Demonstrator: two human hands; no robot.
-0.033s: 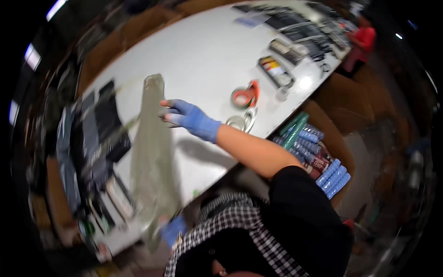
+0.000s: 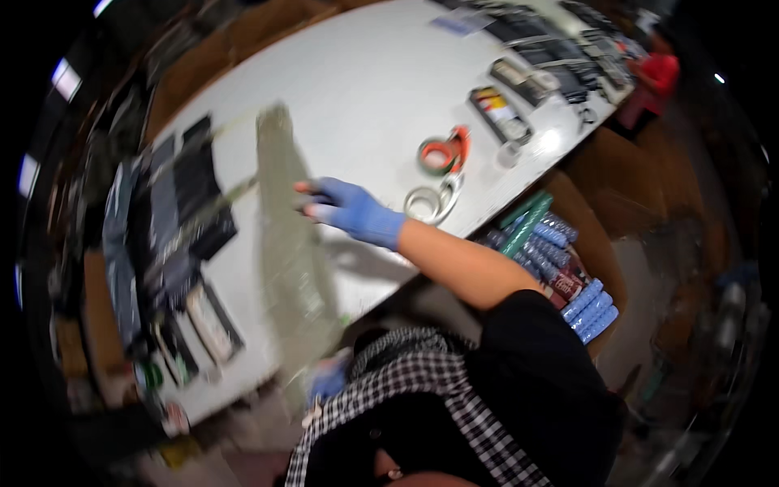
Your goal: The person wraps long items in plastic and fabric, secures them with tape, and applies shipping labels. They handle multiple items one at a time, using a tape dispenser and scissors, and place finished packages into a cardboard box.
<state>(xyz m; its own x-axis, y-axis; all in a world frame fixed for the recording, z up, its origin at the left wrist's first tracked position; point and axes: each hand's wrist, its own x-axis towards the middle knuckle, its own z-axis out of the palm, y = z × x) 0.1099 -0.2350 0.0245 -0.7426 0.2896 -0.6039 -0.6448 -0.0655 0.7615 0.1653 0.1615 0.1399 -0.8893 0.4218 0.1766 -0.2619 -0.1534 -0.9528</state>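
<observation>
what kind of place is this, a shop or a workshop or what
Most likely a packing or assembly workbench. A long white table carries rolls of tape, rows of dark flat packs and a clear plastic bag at the right hand, in a blue glove.

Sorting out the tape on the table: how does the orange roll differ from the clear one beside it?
The orange roll is coloured and sits farther from the table's near edge; the clear roll is see-through and pale and lies nearer that edge, closer to the gloved hand. The orange roll seems to sit in a dispenser; the clear roll looks bare. Both lie flat on the white table, side by side.
</observation>
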